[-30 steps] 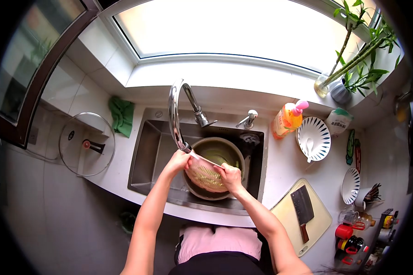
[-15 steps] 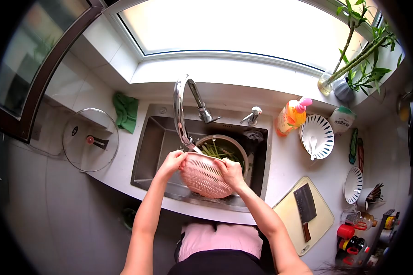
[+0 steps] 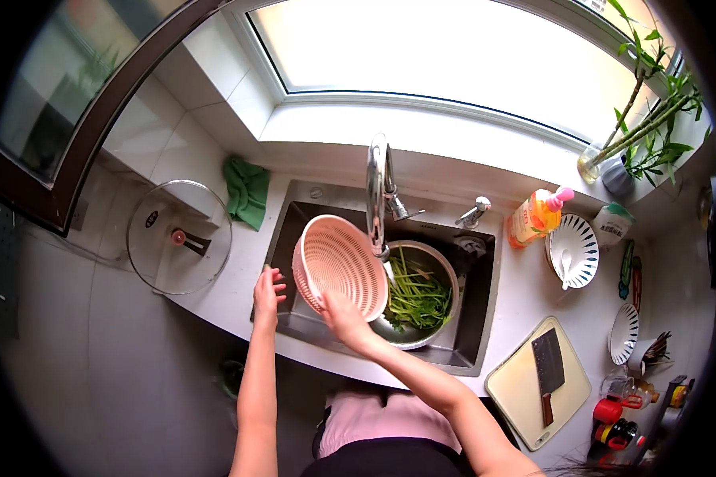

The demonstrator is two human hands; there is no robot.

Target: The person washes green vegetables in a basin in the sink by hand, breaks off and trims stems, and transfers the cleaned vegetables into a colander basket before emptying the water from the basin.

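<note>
A pink plastic colander [image 3: 338, 262] is held tilted over the left side of the sink [image 3: 469, 350], its hollow inside showing nothing in it. My right hand [image 3: 344, 316] grips its near rim. Just left of the colander, my left hand [image 3: 269, 294] is apart from it, fingers spread and holding nothing. To the right, a metal bowl [image 3: 456, 298] sits in the sink with long green leafy vegetables [image 3: 418, 296] inside. The chrome faucet [image 3: 376, 191] arches above, with water running from its spout into the bowl.
A cleaver [image 3: 549, 366] lies on a cutting board [image 3: 505, 385] to the right. Behind are an orange soap bottle [image 3: 533, 219] and a patterned bowl with a spoon [image 3: 574, 246]. On the left are a glass lid [image 3: 159, 246] and a green cloth [image 3: 247, 193]. Bottles crowd the far right.
The colander has moved left off the bowl and turned so its inside faces up. My left hand has let go of it. The faucet spout now points over the uncovered vegetables.
</note>
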